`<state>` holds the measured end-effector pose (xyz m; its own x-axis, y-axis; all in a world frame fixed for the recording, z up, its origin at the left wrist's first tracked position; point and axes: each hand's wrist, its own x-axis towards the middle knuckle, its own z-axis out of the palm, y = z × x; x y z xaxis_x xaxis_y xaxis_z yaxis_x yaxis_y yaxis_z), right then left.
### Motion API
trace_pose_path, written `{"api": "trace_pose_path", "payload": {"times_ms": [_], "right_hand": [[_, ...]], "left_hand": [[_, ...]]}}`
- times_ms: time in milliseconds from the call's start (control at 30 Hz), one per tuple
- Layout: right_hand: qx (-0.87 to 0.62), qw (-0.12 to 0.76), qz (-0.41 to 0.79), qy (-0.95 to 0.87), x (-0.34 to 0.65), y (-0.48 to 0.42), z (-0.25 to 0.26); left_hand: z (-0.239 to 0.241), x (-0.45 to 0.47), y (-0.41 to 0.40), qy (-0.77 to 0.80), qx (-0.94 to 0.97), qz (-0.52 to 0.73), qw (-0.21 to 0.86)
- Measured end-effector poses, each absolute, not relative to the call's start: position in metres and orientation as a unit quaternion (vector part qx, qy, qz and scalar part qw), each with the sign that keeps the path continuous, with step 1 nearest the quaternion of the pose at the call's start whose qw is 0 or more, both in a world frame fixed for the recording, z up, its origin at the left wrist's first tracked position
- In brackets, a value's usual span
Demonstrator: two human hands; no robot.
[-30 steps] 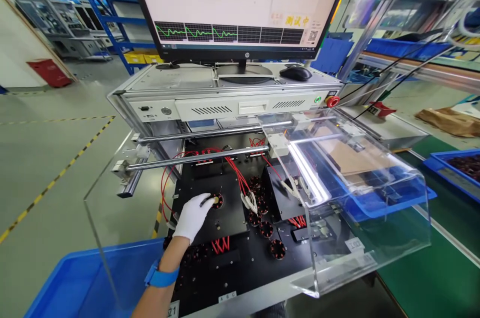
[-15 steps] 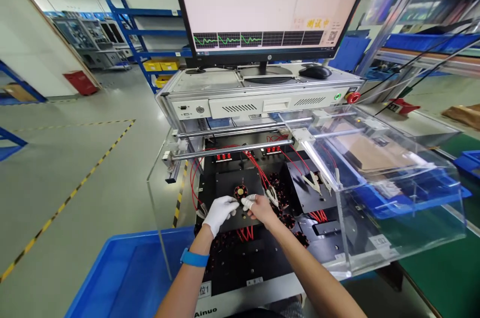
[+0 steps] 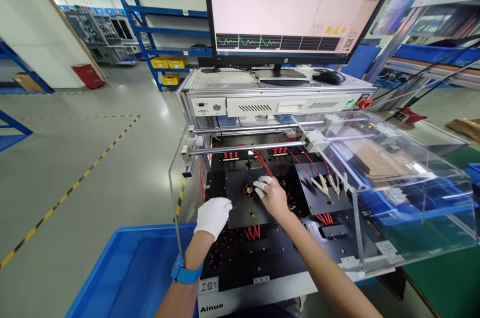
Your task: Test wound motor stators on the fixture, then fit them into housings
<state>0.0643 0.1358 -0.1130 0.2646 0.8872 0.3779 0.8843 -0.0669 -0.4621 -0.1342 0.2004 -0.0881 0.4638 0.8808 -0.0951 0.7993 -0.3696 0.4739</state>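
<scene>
A small round copper-wound coil [image 3: 248,191] rests on the black fixture plate [image 3: 238,213]. My right hand [image 3: 274,197], with white covers on its fingertips, is bent just right of the coil. Red leads [image 3: 263,160] run down to this hand, and its palm side is hidden. At the plate's left edge is my left hand [image 3: 213,218] in a white glove, its fingers curled together. What it holds, if anything, is hidden. Pale clips [image 3: 320,186] on red leads lie on the second black plate [image 3: 305,185] to the right.
More wound coils [image 3: 221,248] lie around the plates. A metal rail [image 3: 247,147] crosses behind my hands, and a clear cover [image 3: 412,193] stands at right. A blue bin [image 3: 123,268] sits at lower left. The monitor [image 3: 277,8] shows green curves.
My hands have parted from in front of the coil. The left has moved left to the plate's edge; the right has shifted to the coil's right, over where a pale clip lay.
</scene>
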Motion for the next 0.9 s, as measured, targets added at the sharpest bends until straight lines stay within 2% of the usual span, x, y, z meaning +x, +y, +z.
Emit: {"api": "trace_pose_path", "payload": {"times_ms": [133,267,400,533,633,800,900], "right_hand": [[-0.685,0.169,-0.064,-0.705,0.055,0.160,-0.098],[-0.662,0.122,-0.090,-0.734,0.055,0.162,-0.088],[-0.699,0.184,-0.069,-0.688,0.041,0.135,-0.098],[-0.776,0.299,-0.023,-0.554,0.017,0.103,-0.136],[-0.776,0.371,-0.009,-0.510,0.012,0.090,-0.157],[-0.770,0.413,-0.013,-0.487,0.052,0.081,-0.164],[-0.816,0.401,-0.016,-0.417,0.088,0.090,-0.172]], "left_hand": [[-0.084,-0.137,0.198,0.512,0.814,0.156,0.225],[-0.105,-0.116,0.195,0.401,0.832,0.236,0.303],[-0.136,-0.087,0.190,0.378,0.833,0.224,0.338],[-0.154,-0.074,0.184,0.393,0.830,0.242,0.313],[-0.156,-0.074,0.183,0.394,0.839,0.255,0.276],[-0.146,-0.078,0.183,0.317,0.900,0.256,0.153],[-0.142,-0.079,0.184,0.255,0.926,0.246,0.127]]}}
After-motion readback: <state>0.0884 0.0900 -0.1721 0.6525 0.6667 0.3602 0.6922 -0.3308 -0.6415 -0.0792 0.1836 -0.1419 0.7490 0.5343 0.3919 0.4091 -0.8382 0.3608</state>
